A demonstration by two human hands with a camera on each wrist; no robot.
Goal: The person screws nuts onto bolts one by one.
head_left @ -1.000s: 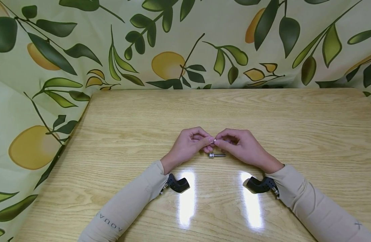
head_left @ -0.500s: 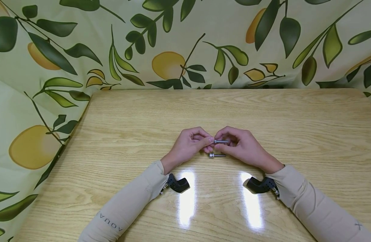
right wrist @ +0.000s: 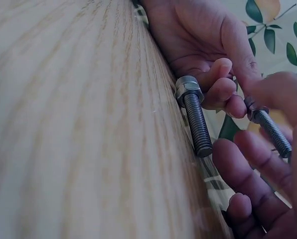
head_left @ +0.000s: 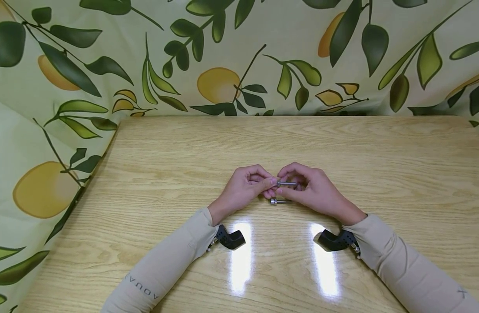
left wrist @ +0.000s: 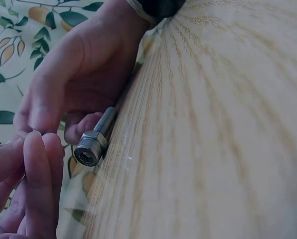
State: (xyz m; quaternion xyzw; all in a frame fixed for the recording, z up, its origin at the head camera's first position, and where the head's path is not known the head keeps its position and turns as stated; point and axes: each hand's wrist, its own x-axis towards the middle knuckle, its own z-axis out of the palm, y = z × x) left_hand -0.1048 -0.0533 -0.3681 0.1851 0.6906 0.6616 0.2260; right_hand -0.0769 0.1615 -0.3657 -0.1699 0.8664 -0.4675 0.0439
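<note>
My left hand [head_left: 243, 187] pinches the head end of a metal bolt [head_left: 288, 184] between thumb and fingers, its threaded shank pointing right. A hex nut [right wrist: 260, 114] sits close to that end in the right wrist view. My right hand [head_left: 319, 189] is around the shank, thumb and index finger spread to either side of it, the blurred thumb [right wrist: 280, 94] right by the nut. Below the hands, a second bolt [head_left: 280, 201] lies on the table with a nut [left wrist: 95, 138] against its socket head. In the left wrist view, fingers hide the held bolt.
The wood-grain table [head_left: 176, 156] extends around both hands. A patterned cloth [head_left: 223, 52] with leaves and fruit hangs behind it and along the left side. Black wrist mounts [head_left: 230, 238] stick out inward below both wrists.
My right thumb and index finger have parted from their pinch at the nut, uncovering the bolt's shank. My left hand keeps its hold, and the bolt on the table has stayed put.
</note>
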